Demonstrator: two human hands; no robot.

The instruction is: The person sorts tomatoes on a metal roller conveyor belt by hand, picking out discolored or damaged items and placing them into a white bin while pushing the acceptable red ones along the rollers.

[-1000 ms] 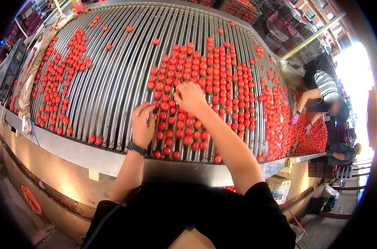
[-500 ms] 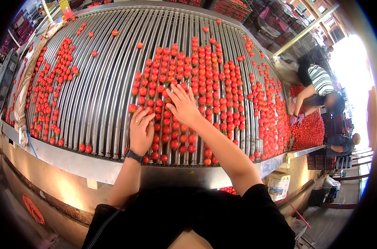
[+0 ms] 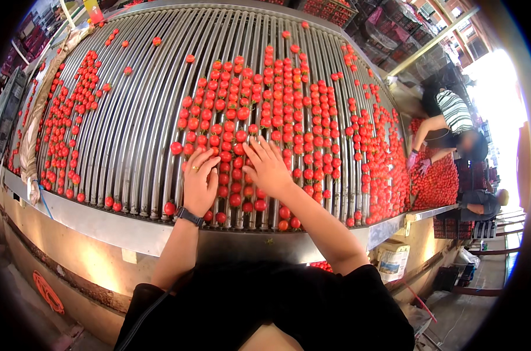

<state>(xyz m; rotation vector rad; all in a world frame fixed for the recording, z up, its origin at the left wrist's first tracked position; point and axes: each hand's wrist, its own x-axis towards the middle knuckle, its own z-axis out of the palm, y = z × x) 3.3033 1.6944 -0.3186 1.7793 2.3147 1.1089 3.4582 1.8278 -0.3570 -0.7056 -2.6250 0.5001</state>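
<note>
Red cherry tomatoes (image 3: pixel 317 130) lie in rows in the grooves of a metal roller conveyor (image 3: pixel 142 111) before me. My left hand (image 3: pixel 200 184), with a ring and a dark wristband, rests over the near rows; its fingers bend slightly apart and nothing shows in its grasp. Beside it on the right, my right hand (image 3: pixel 270 168) lies palm down on the tomatoes with the fingers stretched forward. The tomatoes under both palms are hidden. A single tomato (image 3: pixel 176 148) sits just left of my left fingertips, and another tomato (image 3: pixel 170 208) is near the front edge.
A looser bunch of tomatoes (image 3: pixel 81 88) spreads along the left side. At the right, a co-worker in a striped top (image 3: pixel 454 111) bends over a heap of tomatoes (image 3: pixel 435 181), wearing pink gloves. A metal rim (image 3: pixel 125 237) runs along the front; crates (image 3: pixel 330 13) stand beyond.
My right hand has drawn back toward me. My left hand has barely moved. The tomatoes around my hands have shifted a little to the left. The co-worker's gloved hands have moved slightly.
</note>
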